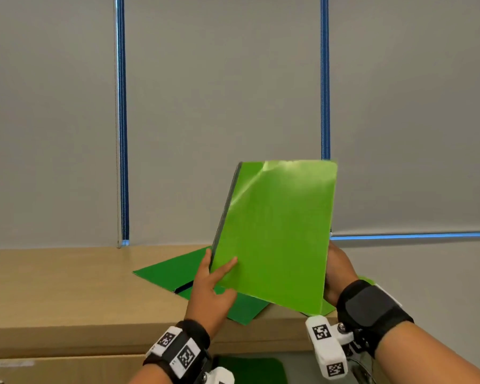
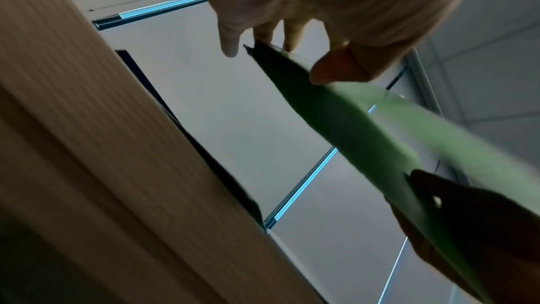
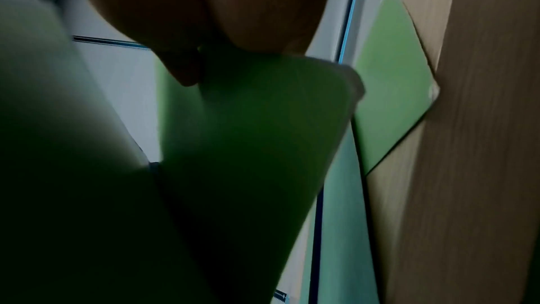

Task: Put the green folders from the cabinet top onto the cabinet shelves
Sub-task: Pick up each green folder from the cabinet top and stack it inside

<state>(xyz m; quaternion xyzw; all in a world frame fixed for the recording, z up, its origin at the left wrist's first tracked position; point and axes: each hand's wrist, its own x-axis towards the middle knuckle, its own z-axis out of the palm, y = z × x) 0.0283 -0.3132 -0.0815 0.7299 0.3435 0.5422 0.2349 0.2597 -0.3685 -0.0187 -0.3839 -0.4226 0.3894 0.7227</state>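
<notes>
A light green folder [image 1: 275, 231] stands almost upright above the wooden cabinet top [image 1: 67, 286], held between both hands. My left hand [image 1: 214, 275] pinches its dark spine edge low on the left, thumb on the front cover. My right hand [image 1: 337, 273] grips its right edge, fingers behind the cover. Darker green folders [image 1: 175, 270] lie flat on the cabinet top beneath it. In the left wrist view the folder [image 2: 350, 119] runs from my left hand [image 2: 277, 54] to the right hand. In the right wrist view the folder [image 3: 248, 135] fills the middle.
Grey roller blinds with blue-lit gaps [image 1: 122, 120] cover the wall behind the cabinet. Below the cabinet's front edge a green folder [image 1: 255, 370] shows inside the cabinet. A closed wooden door [image 1: 53, 370] is at the lower left. Another light green folder [image 3: 391, 77] lies on the wood.
</notes>
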